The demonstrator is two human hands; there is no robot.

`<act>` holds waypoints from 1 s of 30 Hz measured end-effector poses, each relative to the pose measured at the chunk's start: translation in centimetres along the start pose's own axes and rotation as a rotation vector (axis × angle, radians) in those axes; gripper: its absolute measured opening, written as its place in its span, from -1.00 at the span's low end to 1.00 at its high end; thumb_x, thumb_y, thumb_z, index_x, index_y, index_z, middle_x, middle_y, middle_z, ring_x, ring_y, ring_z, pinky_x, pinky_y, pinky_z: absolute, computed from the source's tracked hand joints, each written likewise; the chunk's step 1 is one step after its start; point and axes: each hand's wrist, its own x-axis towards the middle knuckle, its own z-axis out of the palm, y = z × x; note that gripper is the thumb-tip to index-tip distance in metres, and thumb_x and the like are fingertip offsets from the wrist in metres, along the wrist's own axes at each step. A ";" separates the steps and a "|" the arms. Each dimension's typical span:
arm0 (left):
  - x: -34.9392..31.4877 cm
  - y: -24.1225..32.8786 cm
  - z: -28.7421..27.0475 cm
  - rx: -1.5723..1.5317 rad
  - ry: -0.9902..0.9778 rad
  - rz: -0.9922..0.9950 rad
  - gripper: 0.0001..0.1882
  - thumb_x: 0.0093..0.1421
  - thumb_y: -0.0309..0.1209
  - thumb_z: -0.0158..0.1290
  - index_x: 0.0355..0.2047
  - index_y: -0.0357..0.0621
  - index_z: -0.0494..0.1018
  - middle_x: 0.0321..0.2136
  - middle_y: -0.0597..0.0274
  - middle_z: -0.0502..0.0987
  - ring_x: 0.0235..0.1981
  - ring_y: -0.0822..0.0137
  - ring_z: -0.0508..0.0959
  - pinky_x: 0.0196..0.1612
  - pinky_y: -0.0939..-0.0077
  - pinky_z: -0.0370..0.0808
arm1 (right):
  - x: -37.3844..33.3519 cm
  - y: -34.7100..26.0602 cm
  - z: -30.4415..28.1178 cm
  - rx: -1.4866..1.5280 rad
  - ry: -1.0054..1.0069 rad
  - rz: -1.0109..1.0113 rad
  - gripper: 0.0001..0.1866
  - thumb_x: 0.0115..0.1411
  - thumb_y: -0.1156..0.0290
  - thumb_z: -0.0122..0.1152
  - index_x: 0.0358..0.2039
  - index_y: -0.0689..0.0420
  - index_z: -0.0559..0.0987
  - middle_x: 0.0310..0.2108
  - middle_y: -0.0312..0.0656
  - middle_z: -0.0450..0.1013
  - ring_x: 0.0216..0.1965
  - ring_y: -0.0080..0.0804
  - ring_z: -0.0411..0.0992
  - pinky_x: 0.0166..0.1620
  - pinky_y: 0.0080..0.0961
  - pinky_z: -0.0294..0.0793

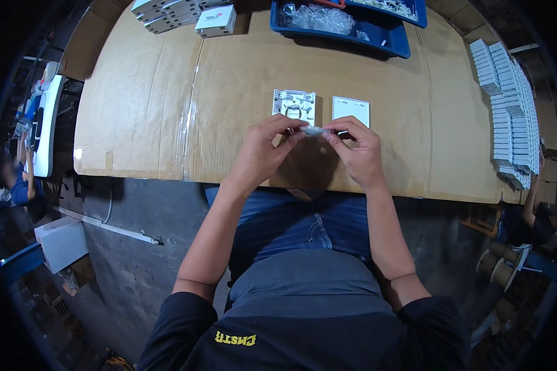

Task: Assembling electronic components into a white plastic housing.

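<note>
Between my fingertips, over the front part of the table, I hold a small clear plastic bag (pixel 314 130). My left hand (pixel 265 148) pinches its left end, and my right hand (pixel 358 148) pinches the other end. What the bag contains is too small to make out. Just beyond my left fingers lies an open white plastic box base (pixel 294 102) with moulded parts inside, its near edge partly hidden by my hand. A flat white square cover (pixel 351 107) lies to its right, behind my right fingers.
Cardboard (pixel 229 93) covers the table. Blue trays (pixel 377 46) at the far side hold clear bags and small white parts. White boxes (pixel 215 21) are stacked at the far left, with tall stacks of white pieces (pixel 510 111) along the right edge. Other people work at both sides.
</note>
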 end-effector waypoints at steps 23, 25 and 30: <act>2.5 -4.0 -2.9 0.652 0.099 0.327 -0.79 0.16 -0.35 0.27 -0.18 -0.05 0.66 -0.23 0.31 0.61 -0.20 0.24 0.57 0.11 0.25 0.33 | 4.8 0.6 3.0 -0.567 -0.138 -0.077 -0.92 0.18 0.40 0.31 -0.33 0.10 0.66 -0.32 -0.26 0.59 -0.29 -0.22 0.59 -0.28 -0.31 0.55; 1.9 -3.4 -3.4 0.671 0.031 0.372 -0.72 0.12 -0.35 0.30 -0.13 -0.05 0.65 -0.13 0.30 0.59 -0.08 0.22 0.55 0.14 0.25 0.34 | 4.8 0.7 2.3 -0.594 -0.155 -0.139 -0.91 0.19 0.39 0.30 -0.33 0.11 0.67 -0.30 -0.26 0.59 -0.28 -0.23 0.59 -0.26 -0.31 0.57; 1.3 -4.5 -3.2 0.679 0.022 0.414 -0.60 0.06 -0.37 0.32 -0.05 -0.04 0.62 -0.02 0.30 0.59 0.03 0.20 0.53 0.19 0.23 0.34 | 5.2 0.9 1.2 -0.557 -0.339 -0.139 -0.85 0.24 0.37 0.25 -0.25 0.11 0.70 -0.20 -0.23 0.59 -0.25 -0.20 0.59 -0.18 -0.29 0.61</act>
